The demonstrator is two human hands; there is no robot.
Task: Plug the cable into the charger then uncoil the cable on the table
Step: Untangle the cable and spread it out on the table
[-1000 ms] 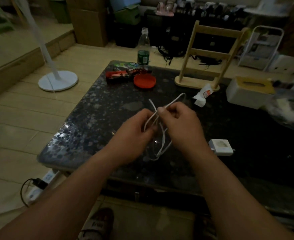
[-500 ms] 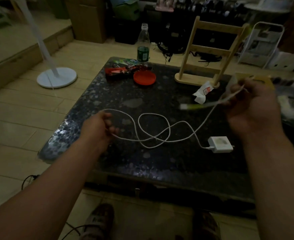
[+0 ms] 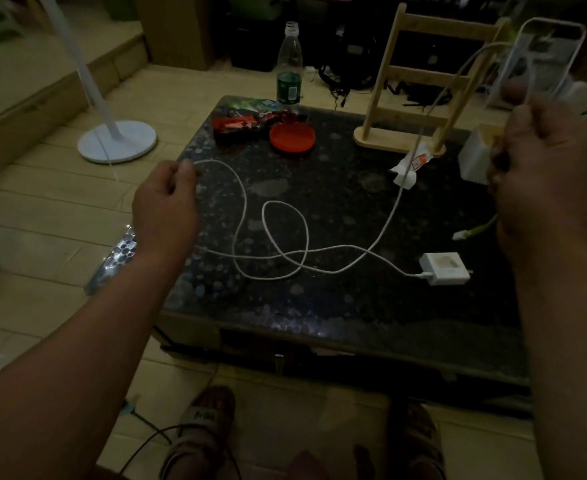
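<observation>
A white cable (image 3: pixel 268 233) lies in loose loops on the dark speckled table (image 3: pixel 319 306). One end is plugged into the white charger (image 3: pixel 444 268) at the right. My left hand (image 3: pixel 165 206) pinches the cable over the table's left edge. My right hand (image 3: pixel 541 171), raised at the right, grips the cable's other stretch, which rises in an arc above it. The free connector end (image 3: pixel 461 234) hangs below my right hand.
At the back of the table stand a wooden rack (image 3: pixel 420 84), a red lid (image 3: pixel 292 137), snack wrappers (image 3: pixel 247 121), a plastic bottle (image 3: pixel 289 67), crumpled paper (image 3: pixel 411 166) and a white tissue box (image 3: pixel 475 157). A fan base (image 3: pixel 117 142) sits on the floor, left.
My hands have pulled apart from the bundled cable and spread it over the table. Since half a second ago my right hand has lifted its stretch higher and the left has moved up.
</observation>
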